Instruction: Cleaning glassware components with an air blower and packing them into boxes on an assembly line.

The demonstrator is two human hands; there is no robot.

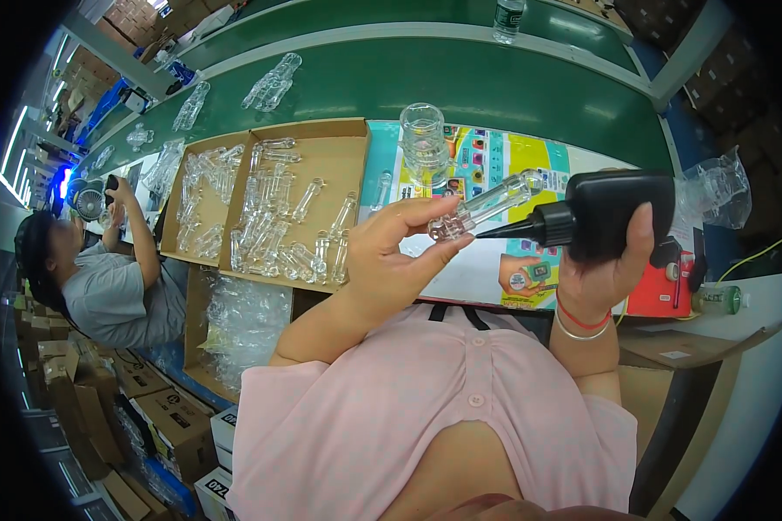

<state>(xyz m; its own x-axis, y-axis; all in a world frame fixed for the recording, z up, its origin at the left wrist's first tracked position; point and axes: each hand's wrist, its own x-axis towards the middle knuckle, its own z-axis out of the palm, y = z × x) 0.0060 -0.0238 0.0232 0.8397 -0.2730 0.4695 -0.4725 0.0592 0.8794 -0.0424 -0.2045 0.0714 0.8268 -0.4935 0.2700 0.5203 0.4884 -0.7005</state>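
Note:
My left hand (384, 256) pinches a clear, hollow tube-shaped piece (495, 200) by its wider end, between thumb and fingers. The piece slants up to the right. In my right hand (593, 282) is a black squeeze bottle (624, 207), lying on its side with its nozzle (514, 228) pointing left. The nozzle's fine tip is at the wide end of the clear piece, close to my left thumb; whether it touches cannot be made out. Behind my hands a clear round vessel (423, 148) stands upright on printed sheets (530, 156).
On the left, a cardboard tray (343, 143) holds many clear tube pieces. Below it sits a box of plastic bags (248, 317). Bagged clear items (274, 82) lie farther back on the green table (339, 78). Another person (117, 282) works at far left. A bagged piece (723, 187) lies right.

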